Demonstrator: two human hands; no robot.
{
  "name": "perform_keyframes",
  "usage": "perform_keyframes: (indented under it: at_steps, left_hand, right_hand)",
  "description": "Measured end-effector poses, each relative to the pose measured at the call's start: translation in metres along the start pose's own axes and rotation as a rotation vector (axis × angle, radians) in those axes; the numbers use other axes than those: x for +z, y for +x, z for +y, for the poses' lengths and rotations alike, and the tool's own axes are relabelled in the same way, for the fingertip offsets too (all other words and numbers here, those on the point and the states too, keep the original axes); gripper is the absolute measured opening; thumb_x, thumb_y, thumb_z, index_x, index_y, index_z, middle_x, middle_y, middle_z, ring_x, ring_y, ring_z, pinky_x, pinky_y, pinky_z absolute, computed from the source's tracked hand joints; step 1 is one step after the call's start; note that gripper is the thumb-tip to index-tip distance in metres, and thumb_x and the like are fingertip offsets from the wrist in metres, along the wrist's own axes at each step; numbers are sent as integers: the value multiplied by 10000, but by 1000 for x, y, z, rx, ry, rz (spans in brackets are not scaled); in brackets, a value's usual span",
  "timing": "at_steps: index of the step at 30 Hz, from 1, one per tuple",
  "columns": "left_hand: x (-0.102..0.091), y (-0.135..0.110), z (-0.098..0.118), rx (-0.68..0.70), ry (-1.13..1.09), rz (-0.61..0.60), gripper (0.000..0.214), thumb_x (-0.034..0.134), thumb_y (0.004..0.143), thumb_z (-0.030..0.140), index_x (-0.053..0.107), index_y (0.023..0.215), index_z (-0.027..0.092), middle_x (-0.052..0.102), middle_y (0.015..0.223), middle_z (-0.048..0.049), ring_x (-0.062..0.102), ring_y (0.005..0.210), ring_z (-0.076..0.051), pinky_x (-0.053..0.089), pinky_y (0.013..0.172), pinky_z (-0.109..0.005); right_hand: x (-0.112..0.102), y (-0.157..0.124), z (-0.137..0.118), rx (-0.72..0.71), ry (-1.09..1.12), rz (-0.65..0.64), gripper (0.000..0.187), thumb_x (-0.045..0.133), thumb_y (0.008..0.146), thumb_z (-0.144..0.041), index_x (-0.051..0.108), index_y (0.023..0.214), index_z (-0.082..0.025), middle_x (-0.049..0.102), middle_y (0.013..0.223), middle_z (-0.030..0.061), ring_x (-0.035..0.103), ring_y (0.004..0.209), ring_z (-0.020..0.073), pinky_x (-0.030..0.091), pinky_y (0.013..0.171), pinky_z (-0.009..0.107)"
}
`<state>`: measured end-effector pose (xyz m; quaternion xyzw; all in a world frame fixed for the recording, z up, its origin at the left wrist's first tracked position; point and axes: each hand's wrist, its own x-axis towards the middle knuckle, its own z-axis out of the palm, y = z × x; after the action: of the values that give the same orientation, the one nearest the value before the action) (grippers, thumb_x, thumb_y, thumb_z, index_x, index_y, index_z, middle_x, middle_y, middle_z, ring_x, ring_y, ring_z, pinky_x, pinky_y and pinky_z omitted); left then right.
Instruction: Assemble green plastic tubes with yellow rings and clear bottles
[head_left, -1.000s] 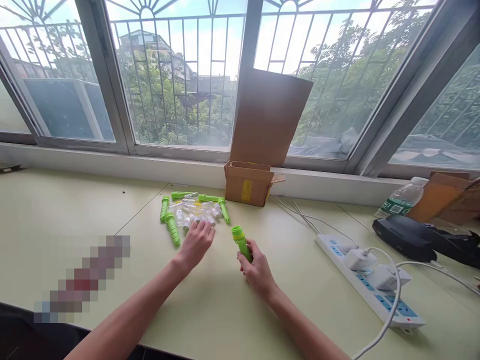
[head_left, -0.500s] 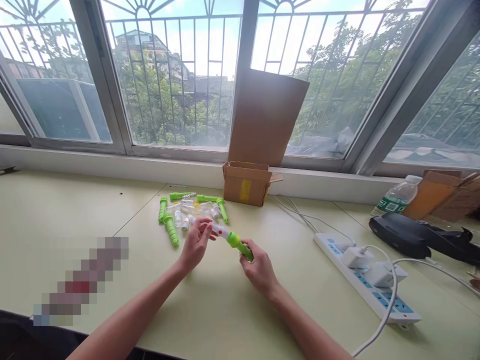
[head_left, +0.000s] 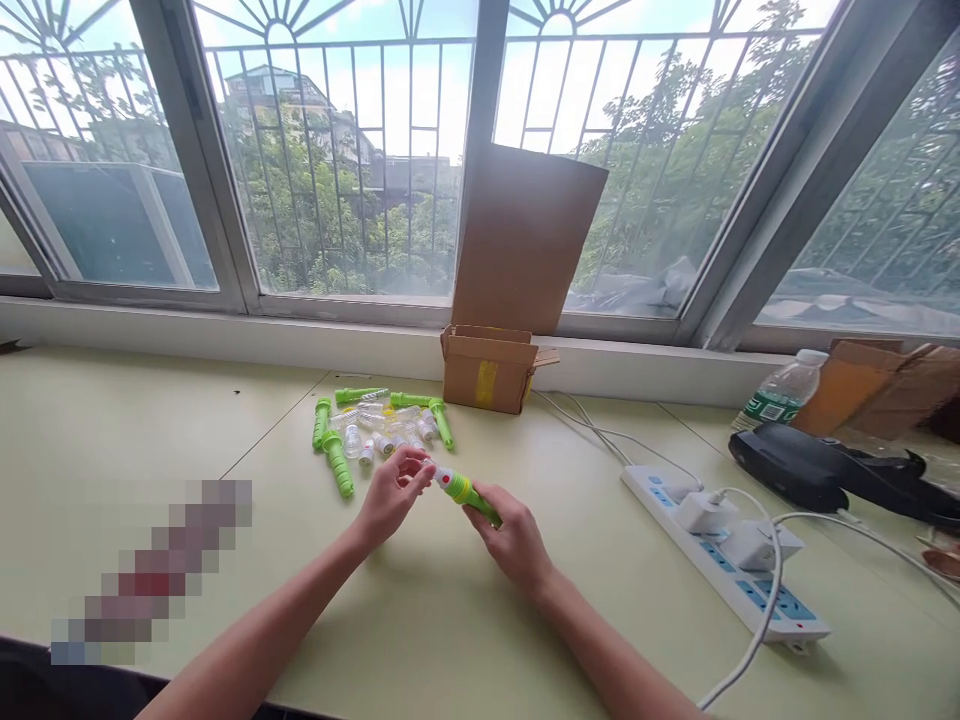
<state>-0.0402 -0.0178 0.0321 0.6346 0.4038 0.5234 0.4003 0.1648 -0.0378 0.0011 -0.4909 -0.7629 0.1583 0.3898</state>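
The pale table (head_left: 420, 630) lies under the right hand (head_left: 517, 535) and left hand (head_left: 394, 495). Between them is a green tube (head_left: 478, 499), gripped by the right; the left pinches the small white piece (head_left: 442, 476) at its far left end.

Single head view, close above table (head_left: 420, 620), facing forward and down, windows (head_left: 360, 230) ahead.

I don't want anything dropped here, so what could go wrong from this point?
The white piece could slip or sit crooked where it meets the green tube, since the left hand seems to pinch only its far end. The loose clear pieces just beyond that hand might roll if bumped.
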Motion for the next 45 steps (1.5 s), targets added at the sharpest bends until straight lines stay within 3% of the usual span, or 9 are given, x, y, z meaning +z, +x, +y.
perform_keyframes:
  at_steps: [9,15,20,24,27,34,45]
  left_hand:
    - [-6,0,1,124,328,3,327,555,843,469,578,1015,192,519,577,50,481,509,-102,384,494,-211]
    - [-28,7,8,205,715,90,335,414,914,465,563,1065,205,546,593,35,503,511,-128,374,535,-233]
    - [-61,21,-2,82,1135,225,318,380,924,426,597,1005,207,642,750,-39,602,635,-189,371,552,-255]
    - [-81,29,-14,-110,1349,203,338,355,928,369,592,1069,174,644,983,-104,636,762,-220,425,597,-276]
    - [-87,33,-21,-201,1406,154,370,345,931,359,557,1181,188,619,1071,-116,645,792,-221,460,646,-295]
    - [-94,37,-34,-262,1382,51,398,370,931,329,486,1299,231,625,1114,-115,642,896,-241,470,707,-315]
    - [-94,39,-43,-257,1379,-2,390,327,940,316,506,1280,245,650,1075,-118,642,910,-250,467,691,-315]
  right_hand:
    - [1,0,-2,-21,26,7,314,515,862,-273,604,1160,-228,689,1028,71,643,890,232,494,790,328]
    - [0,-1,-6,1,63,16,301,504,873,-305,602,1145,-220,682,1002,73,628,865,230,486,776,325]
    - [-2,0,-8,15,104,26,272,499,882,-301,609,1114,-212,676,981,61,613,842,214,475,753,305]
    - [-1,0,-8,12,111,31,274,505,875,-297,614,1109,-207,680,973,58,617,840,211,475,755,298]
    - [-1,-1,-7,8,115,36,282,506,872,-302,617,1111,-204,684,975,61,622,843,213,478,753,294]
    - [0,-1,-6,2,104,44,292,508,867,-303,617,1118,-202,688,965,62,630,834,216,484,750,295]
    - [1,-1,-9,27,155,42,275,510,867,-289,619,1103,-197,680,993,76,617,869,223,472,776,307]
